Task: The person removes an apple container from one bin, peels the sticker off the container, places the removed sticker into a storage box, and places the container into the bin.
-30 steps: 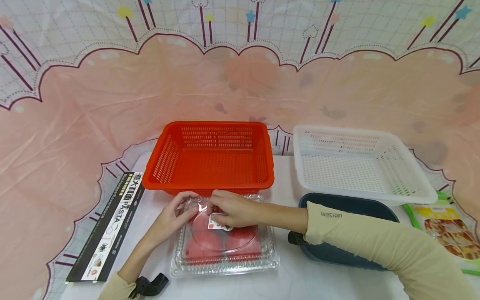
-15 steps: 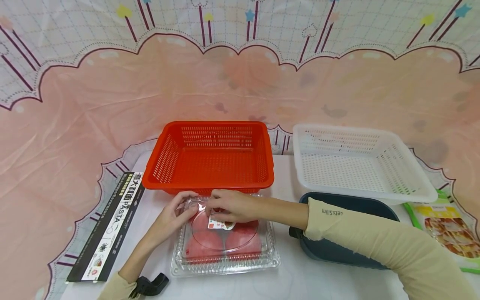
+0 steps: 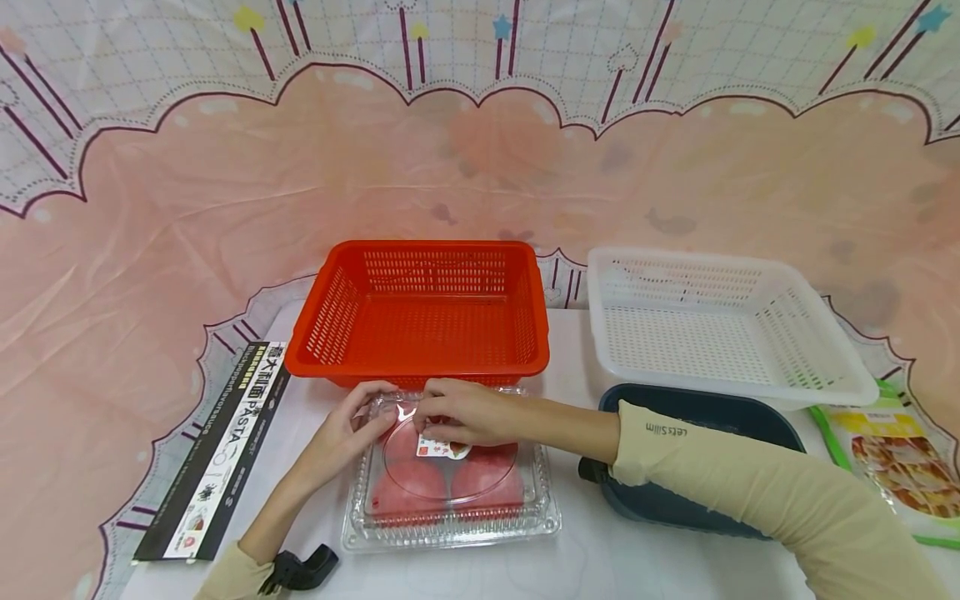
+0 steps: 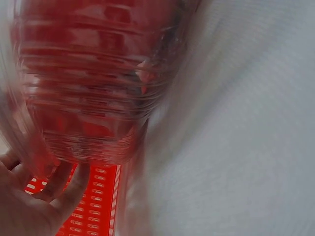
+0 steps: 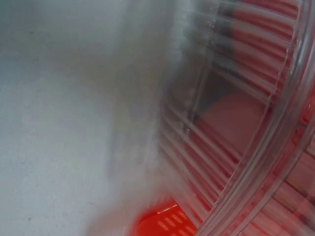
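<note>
A clear plastic clamshell box [image 3: 450, 533] with round pinkish-red pieces [image 3: 408, 487] like fruit inside lies in front of the red basket [image 3: 420, 371]. My left hand [image 3: 341, 437] holds the box's far left corner, thumb over the lid and fingers at the back edge. In the left wrist view, the fingers [image 4: 74, 189] bend at the ribbed plastic wall. Over the lid, my right hand [image 3: 468, 412] pinches a small white printed label [image 3: 442, 450], covering its upper part. The right wrist view shows the ribbed box side [image 5: 221, 128] but no clear fingers.
A white basket [image 3: 675, 342] stands at the back right, with a dark blue bin [image 3: 637, 396] before it, partly under my right sleeve [image 3: 735, 454]. A black-and-white pasta box [image 3: 217, 458] lies left. A green-edged food bag [image 3: 892, 450] lies far right.
My right fingers have shifted slightly at the label, which now shows a little differently below them. The left hand and the box stay in place.
</note>
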The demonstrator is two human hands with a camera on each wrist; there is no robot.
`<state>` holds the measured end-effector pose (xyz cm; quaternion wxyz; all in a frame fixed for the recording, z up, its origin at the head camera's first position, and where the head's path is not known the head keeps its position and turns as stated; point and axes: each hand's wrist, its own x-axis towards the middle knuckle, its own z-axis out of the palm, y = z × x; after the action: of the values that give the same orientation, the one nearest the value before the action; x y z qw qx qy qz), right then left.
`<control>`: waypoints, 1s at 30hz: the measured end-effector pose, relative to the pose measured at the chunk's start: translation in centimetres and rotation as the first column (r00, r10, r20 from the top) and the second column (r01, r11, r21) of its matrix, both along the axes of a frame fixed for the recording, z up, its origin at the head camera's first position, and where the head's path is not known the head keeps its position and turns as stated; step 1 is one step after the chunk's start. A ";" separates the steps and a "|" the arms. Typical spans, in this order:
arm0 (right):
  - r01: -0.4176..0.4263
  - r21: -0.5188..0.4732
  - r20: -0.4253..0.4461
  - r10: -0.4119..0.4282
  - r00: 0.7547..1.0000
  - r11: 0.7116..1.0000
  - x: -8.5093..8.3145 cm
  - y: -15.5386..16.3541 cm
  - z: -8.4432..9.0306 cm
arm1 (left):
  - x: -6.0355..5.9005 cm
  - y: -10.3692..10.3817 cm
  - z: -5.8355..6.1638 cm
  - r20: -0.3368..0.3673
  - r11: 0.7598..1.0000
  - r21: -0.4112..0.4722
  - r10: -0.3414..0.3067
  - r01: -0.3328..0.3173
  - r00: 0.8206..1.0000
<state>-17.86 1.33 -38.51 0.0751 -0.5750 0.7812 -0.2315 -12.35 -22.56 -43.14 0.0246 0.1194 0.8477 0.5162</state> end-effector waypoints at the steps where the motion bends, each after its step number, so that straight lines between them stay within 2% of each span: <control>1: 0.001 -0.004 0.001 -0.001 1.000 1.000 0.0 0.0 0.0 | 0.0 0.0 0.0 0.000 1.000 0.005 -0.001 0.001 1.000; 10: 0.032 -0.010 0.043 -0.032 0.999 0.999 0.2 0.1 -0.3 | 0.1 0.1 -0.1 -0.002 1.000 -0.002 0.004 -0.004 1.000; 16: 0.058 -0.015 0.040 -0.057 0.998 0.998 0.3 0.1 -0.5 | 0.0 0.1 -0.1 -0.008 1.000 0.024 0.001 -0.001 1.000; 24: 0.111 -0.087 0.119 -0.100 0.988 0.990 0.5 0.1 -0.8 | 0.0 0.1 -0.3 -0.014 0.999 0.035 -0.002 0.003 1.000; 30: 0.130 -0.095 0.149 -0.115 0.982 0.987 0.6 0.1 -0.7 | 0.0 0.1 -0.2 -0.013 1.000 0.029 0.003 -0.002 1.000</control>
<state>-17.22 1.44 -39.17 0.0864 -0.5110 0.7944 -0.3169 -12.35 -22.42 -43.37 0.0169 0.1219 0.8404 0.5278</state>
